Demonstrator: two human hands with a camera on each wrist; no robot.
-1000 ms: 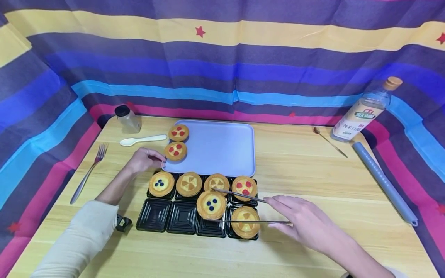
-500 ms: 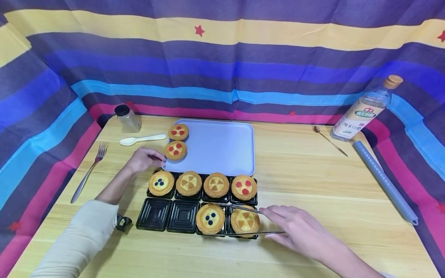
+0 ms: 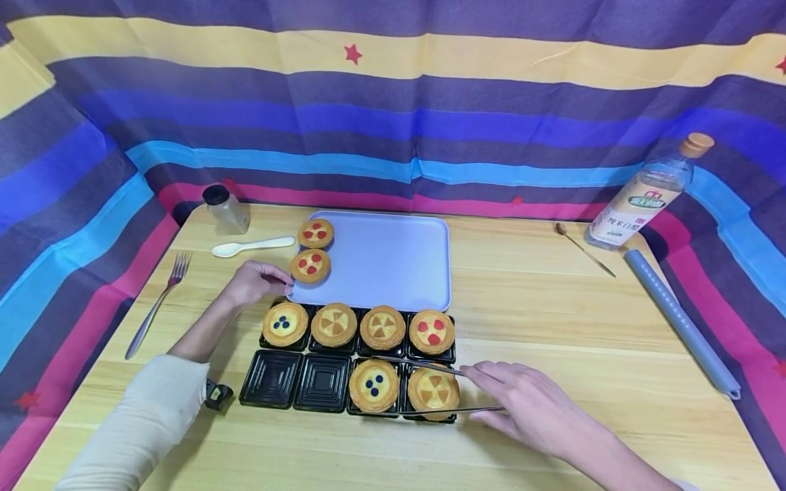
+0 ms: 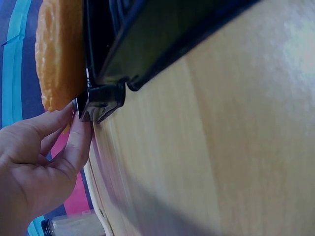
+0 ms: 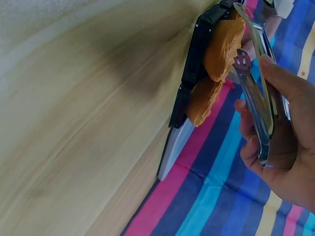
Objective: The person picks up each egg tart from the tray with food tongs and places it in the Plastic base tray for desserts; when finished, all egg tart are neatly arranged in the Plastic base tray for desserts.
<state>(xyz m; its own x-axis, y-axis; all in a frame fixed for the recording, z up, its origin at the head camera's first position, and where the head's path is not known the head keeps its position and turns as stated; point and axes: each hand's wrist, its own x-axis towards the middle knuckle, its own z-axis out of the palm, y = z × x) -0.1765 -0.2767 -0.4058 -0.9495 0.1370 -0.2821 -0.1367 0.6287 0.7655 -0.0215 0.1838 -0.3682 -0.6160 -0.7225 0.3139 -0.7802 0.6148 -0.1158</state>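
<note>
Step in hand: release of the blueberry tart (image 3: 374, 386) from the tongs (image 5: 283, 145), as judged.
Blueberry tart: seated in the front row of the black compartments (image 3: 267, 378), third from left, toward the near edge of the surface (image 3: 522, 273).
Tongs: arms laid along the tart's far and near sides; contact with the crust cannot be told.
Right hand (image 3: 528, 406): tongs held between thumb and fingers, spread about as wide as the tart.
Left hand (image 3: 254, 281): fingers bent at the compartments' back-left corner, beside the near-left corner of the lilac tray (image 3: 389, 259); whether anything is gripped cannot be told.
Compartments: six of eight filled, the whole back row and the front row's right two.
Lilac tray: two red-dotted tarts (image 3: 310, 266) carried along its left edge, one behind the other.
Next move: slight widening and a straight lift judged to be called for, with the triangle-topped tart (image 3: 433, 390) under the tongs' arms left undisturbed.
</note>
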